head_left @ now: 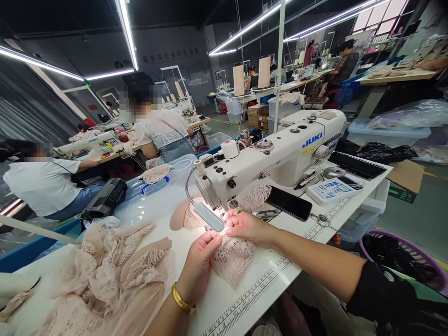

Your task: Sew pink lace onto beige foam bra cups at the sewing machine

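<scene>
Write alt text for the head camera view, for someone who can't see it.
The left hand and the right hand pinch a pink lace piece at the needle of a white sewing machine, under a small lamp. A lace pile lies on the table to the left, a phone beside the machine; other people sew at benches behind.

Pale pink scalloped lace fabric piece (233, 259), lying flat on the white sewing table (224, 301), far edge drawn up under the white sewing machine (280, 156), near edge fanned out

"JUKI" in blue on the white sewing machine (280, 154), ruler numbers on the table edge (245, 303) unreadable
</scene>
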Demonstrator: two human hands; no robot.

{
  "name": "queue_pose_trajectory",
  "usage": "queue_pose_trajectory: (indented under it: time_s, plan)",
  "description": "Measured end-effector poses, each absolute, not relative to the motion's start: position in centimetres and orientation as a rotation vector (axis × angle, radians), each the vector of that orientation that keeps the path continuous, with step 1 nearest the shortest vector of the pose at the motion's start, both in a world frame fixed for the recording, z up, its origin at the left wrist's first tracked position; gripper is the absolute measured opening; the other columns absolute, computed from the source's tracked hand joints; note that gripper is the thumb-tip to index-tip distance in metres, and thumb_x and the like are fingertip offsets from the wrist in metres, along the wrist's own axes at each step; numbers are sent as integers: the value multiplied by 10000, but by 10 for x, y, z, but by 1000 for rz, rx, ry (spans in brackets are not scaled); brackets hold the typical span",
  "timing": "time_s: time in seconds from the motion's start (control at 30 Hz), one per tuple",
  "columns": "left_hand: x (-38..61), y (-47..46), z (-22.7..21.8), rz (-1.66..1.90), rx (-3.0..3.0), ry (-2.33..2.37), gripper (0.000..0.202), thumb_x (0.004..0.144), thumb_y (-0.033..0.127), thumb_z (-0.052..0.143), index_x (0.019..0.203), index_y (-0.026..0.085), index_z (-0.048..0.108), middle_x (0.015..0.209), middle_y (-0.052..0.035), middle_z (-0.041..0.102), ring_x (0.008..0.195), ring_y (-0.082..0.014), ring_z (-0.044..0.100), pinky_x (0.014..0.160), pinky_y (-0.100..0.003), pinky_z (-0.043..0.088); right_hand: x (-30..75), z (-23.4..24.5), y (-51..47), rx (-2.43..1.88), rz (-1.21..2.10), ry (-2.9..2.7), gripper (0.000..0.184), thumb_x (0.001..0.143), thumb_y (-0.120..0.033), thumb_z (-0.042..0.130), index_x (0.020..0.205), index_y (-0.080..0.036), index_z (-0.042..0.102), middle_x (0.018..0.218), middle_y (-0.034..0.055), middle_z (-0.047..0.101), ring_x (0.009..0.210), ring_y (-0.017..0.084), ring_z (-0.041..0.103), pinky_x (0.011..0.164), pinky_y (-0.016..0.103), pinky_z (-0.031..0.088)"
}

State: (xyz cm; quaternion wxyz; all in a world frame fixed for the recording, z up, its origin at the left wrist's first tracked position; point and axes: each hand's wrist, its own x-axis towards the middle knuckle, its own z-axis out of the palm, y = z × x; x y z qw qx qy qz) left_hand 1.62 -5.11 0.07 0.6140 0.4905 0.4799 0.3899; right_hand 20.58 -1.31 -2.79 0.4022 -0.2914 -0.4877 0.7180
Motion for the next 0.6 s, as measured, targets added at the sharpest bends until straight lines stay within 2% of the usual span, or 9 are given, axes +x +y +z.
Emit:
queue_pose_trajectory:
  time_s: [0.2,0.3,0.4,0.6]
  plan:
    - [17,-51,2,858,1024,995,310,815,475,774,800,174,700,717,-22,661,690,-176,564,663,-292,428,208,-34,-11,-733,1789,-1357,389,808,-451,788,678,-176,547,614,-66,426,545,81,346,525,238,235]
    - [17,-51,1,877,1016,1010,303,798,462,797,798,174,704,724,-18,669,699,-174,570,678,-293,427,208,-34,-13,-707,1794,-1353,374,798,-436,821,861,-191,545,682,-72,500,569,82,400,540,225,274]
    - [18,-50,0,887,1028,1015,309,795,471,791,778,178,697,725,-13,671,705,-176,567,683,-292,423,207,-32,-16,-674,1809,-1333,512,771,-389,857,1067,-223,474,775,-71,594,642,98,510,609,224,362]
    - [18,-52,-3,905,1076,1067,333,809,502,754,750,182,681,666,-1,629,661,-171,534,631,-282,397,207,-29,-19,-684,1816,-1405,417,817,-302,791,1068,-231,466,752,-78,586,623,93,472,597,219,336]
